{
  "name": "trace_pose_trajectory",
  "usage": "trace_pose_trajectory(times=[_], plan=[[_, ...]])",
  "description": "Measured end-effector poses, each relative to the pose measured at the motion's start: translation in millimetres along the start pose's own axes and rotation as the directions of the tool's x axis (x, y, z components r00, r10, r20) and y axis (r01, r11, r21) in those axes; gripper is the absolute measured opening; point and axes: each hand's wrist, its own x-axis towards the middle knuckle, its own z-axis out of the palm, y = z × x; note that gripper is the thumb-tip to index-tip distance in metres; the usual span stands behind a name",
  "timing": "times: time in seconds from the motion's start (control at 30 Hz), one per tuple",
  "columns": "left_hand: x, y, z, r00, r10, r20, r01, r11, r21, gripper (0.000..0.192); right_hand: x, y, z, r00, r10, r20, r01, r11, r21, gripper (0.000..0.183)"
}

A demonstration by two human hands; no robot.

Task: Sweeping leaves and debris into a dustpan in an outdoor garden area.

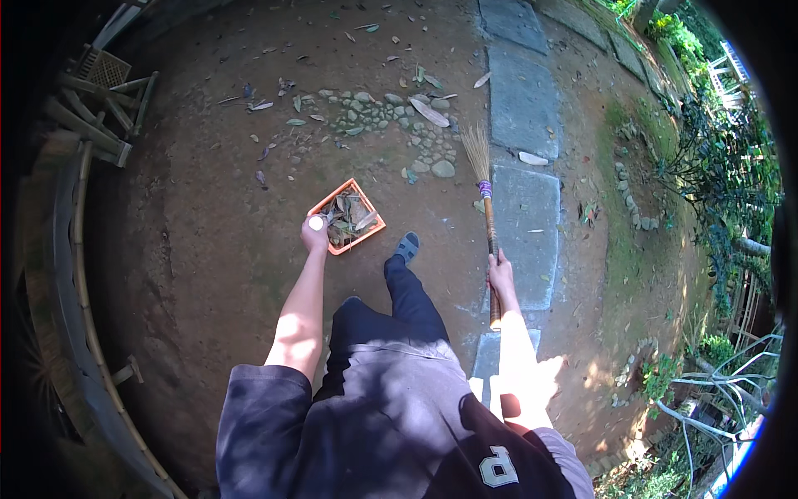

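My left hand point(314, 232) grips the near left rim of an orange plastic basket point(368, 236), and a bright patch of light lies on the back of the hand. Dry leaves point(346, 215) and some debris fill the basket. My right hand point(501, 277) is closed around the handle of a stick broom point(490, 224). Its thin bristles point(477, 153) point away from me, below a purple binding, and lie over the ground at the left edge of the stone path.
Concrete slabs point(523, 231) run along my right side. Small stones point(374, 113) are set in the dirt ahead, with fallen leaves point(429, 113) around them. A wooden structure point(93, 121) and a bamboo rail point(84, 280) stand at left; shrubs point(723, 181) grow at right.
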Motion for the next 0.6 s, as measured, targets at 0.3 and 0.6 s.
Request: trace_pose_trajectory(times=[0.3,0.6], plan=[[-5,59,56,0.987,-0.159,-0.032,0.161,0.982,0.094,0.025,24,45,-16,0.998,-0.059,-0.031,0.048,0.961,-0.273,0.047],[5,59,58,0.980,-0.195,-0.035,0.198,0.963,0.184,0.019,-111,5,-42,0.950,0.013,0.311,0.117,0.910,-0.397,0.049]])
